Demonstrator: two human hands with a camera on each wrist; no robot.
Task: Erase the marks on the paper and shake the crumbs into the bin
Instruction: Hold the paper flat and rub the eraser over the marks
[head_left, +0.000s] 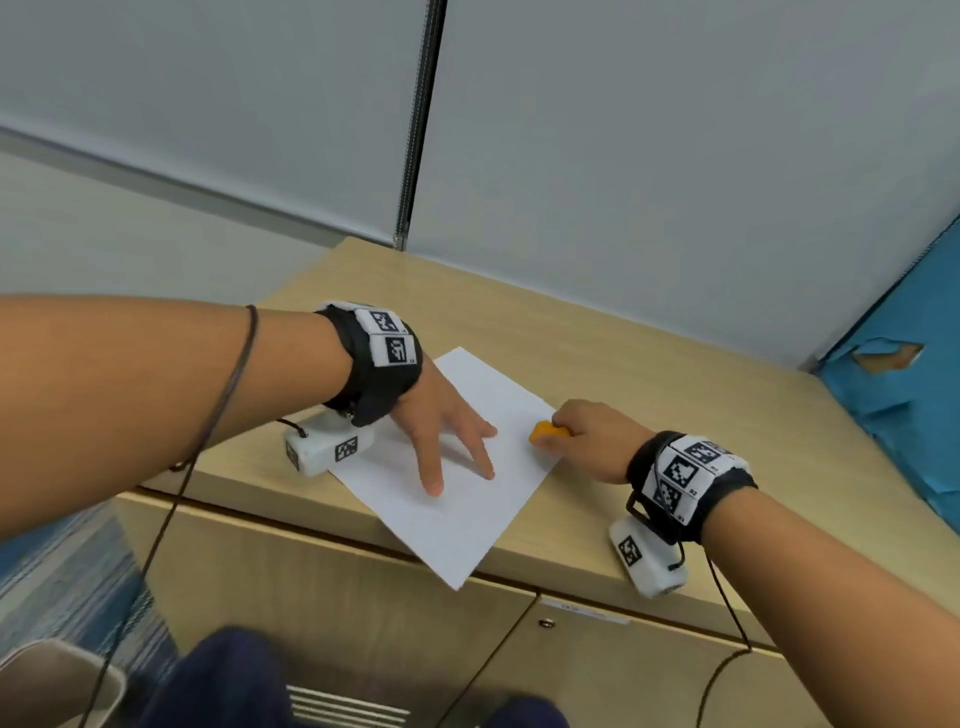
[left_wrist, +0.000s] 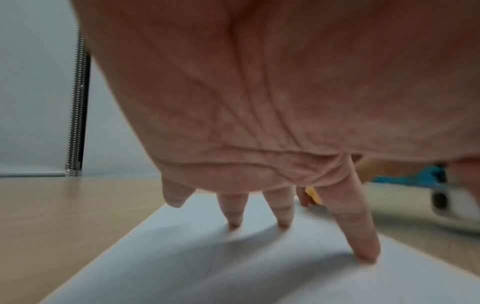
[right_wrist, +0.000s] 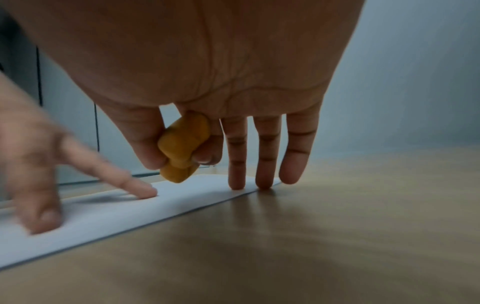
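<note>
A white sheet of paper (head_left: 457, 499) lies on the wooden cabinet top (head_left: 623, 364), one corner hanging over the front edge. My left hand (head_left: 447, 441) presses it down with spread, straight fingers (left_wrist: 361, 232). My right hand (head_left: 582, 436) pinches an orange eraser (head_left: 545, 432) between thumb and index finger at the paper's right edge. In the right wrist view the eraser (right_wrist: 183, 148) hangs just above the paper (right_wrist: 103, 216), and the other fingertips (right_wrist: 237, 181) touch the sheet's edge. No marks are legible on the paper (left_wrist: 233, 267).
A pale bin (head_left: 52, 686) shows at the bottom left, below the cabinet. Grey partition walls stand behind the cabinet top. Blue torn covering (head_left: 904, 395) lies at the right. Cabinet doors (head_left: 337, 587) face me, and cables hang from both wrists.
</note>
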